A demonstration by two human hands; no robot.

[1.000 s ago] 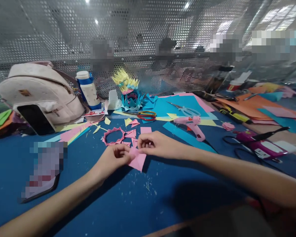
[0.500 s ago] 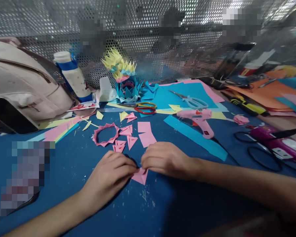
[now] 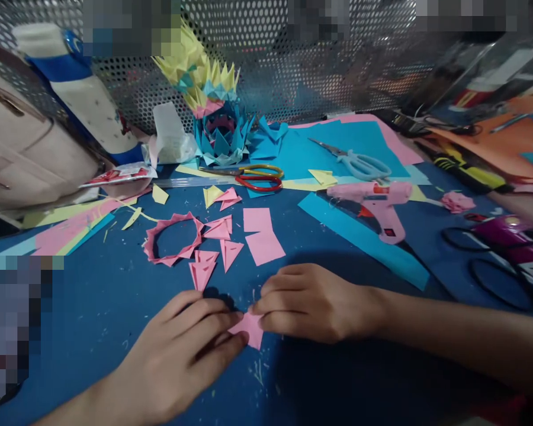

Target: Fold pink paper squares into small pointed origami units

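A small pink paper piece (image 3: 250,329) lies on the blue table between my two hands. My left hand (image 3: 182,343) pinches its left side, thumb below and fingers above. At its upper right, the fingers of my right hand (image 3: 308,305) are bent together on the paper's edge. Just beyond are several folded pink triangles (image 3: 203,269) and a pink paper ring with a pointed rim (image 3: 151,245). Two flat pink paper squares (image 3: 265,247) rest past my right hand.
A pink glue gun (image 3: 377,204) lies on a blue paper strip (image 3: 337,228). Red-and-yellow scissors (image 3: 260,177) and light-blue scissors (image 3: 364,165) lie behind. A folded-paper model (image 3: 224,133) stands by the perforated metal panel (image 3: 266,71). A bottle (image 3: 82,97) and bag (image 3: 22,142) are at left.
My view has tilted down and come closer. The pink paper's position has altered in my fingers, and more of its face shows. Both hands remain on it.
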